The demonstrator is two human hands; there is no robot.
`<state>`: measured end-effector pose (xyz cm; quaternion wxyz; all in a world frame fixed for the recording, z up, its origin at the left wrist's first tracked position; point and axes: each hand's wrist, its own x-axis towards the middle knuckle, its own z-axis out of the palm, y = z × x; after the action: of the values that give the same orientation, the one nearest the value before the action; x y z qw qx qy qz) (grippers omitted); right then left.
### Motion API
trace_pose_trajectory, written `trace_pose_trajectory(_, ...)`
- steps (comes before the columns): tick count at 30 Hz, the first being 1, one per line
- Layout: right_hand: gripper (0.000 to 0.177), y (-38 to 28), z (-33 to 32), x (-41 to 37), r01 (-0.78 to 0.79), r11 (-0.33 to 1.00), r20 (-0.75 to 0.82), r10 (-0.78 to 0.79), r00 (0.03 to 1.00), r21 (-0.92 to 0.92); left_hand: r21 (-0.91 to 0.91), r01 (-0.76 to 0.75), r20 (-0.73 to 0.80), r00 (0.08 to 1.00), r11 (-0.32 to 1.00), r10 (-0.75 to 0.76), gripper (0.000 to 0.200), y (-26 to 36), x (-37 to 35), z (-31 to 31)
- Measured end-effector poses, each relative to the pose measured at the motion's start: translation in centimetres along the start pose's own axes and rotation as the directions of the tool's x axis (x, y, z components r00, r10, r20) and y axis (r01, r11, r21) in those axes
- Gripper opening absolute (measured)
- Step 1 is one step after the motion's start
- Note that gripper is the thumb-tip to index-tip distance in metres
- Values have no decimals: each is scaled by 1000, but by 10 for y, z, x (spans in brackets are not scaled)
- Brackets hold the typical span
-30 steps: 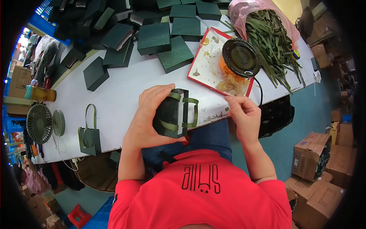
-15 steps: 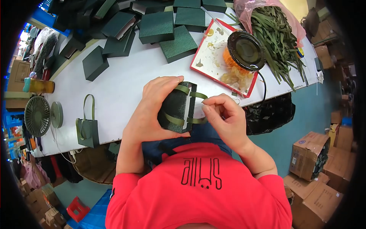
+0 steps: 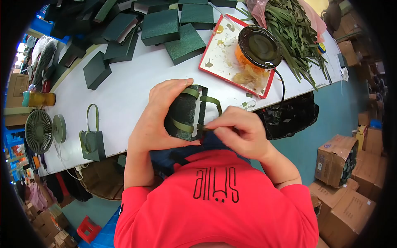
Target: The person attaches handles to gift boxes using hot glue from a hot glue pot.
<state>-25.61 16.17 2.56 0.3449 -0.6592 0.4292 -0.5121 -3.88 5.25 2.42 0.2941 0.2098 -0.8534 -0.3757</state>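
Observation:
A small dark green bag [image 3: 182, 110] with green ribbon handles is held in my left hand [image 3: 154, 118], its thumb and fingers wrapped round the two ends. The bag's opening faces right and shows a pale inner edge. My right hand [image 3: 244, 131] pinches the green ribbon [image 3: 215, 101] close to the lower part of the opening. One ribbon loop arches out from the opening toward my right fingers. A finished-looking green bag [image 3: 93, 145] with upright ribbon handles stands at the table's left front edge.
Many green boxes [image 3: 160, 27] lie at the back of the white table [image 3: 136, 78]. A black-topped pot [image 3: 260, 46] sits on a red-edged tray [image 3: 211, 62]. Green ribbons [image 3: 291, 37] spill from a pink bag at the right. A small fan [image 3: 39, 129] is at the left.
My right hand has moved down and slightly left, closer to the lower part of the bag's opening. The ribbon loop there has shifted. The view has turned slightly.

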Motion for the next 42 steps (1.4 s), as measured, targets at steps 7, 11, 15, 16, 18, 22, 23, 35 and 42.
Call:
trace_pose_trajectory(7, 7, 21, -45, -31, -221, 973, -565, 223, 794, 74, -67, 104, -47, 993, 992, -107, 108, -7, -7, 9)
trace_pose_trajectory(11, 11, 7, -71, -42, -238, 931, -354, 131, 926, -278, -85, 90, -58, 994, 992, -95, 109, -4, -3, 19)
trace_pose_trajectory(15, 38, -4, -38, -33, 61, 915, 110, -18, 994, -398, 2, 19, 95, 995, 1000, -19, 106, 12, 12, 24)
trace_pose_trajectory(16, 40, -4, -31, -32, 59, 922, 138, -6, 990, -382, 5, 5, 121, 993, 1000, -6, 106, 14, 14, 27)
trace_pose_trajectory(18, 42, -5, -21, -34, 24, 922, 185, 52, 981, -386, 17, -13, 158, 987, 1000, 10, 105, 20, 18, 30)
trace_pose_trajectory(22, 36, -1, -31, -34, 23, 982, 243, 23, 970, -187, -96, 55, 201, 979, 994, -35, 106, 18, 16, 30)
trace_pose_trajectory(23, 27, 2, -32, -37, -56, 998, 199, 49, 979, 30, -48, 50, 220, 975, 998, -38, 106, 20, 19, 27)
trace_pose_trajectory(35, 21, 119, -320, -122, -460, 873, -960, -30, 279, -161, -223, 102, 59, 994, 969, -91, 115, 1, 8, 29)
trace_pose_trajectory(42, 27, 151, -442, -144, -815, 223, -821, -364, 439, -534, -239, 135, 43, 991, 962, -128, 135, -11, -1, 33)
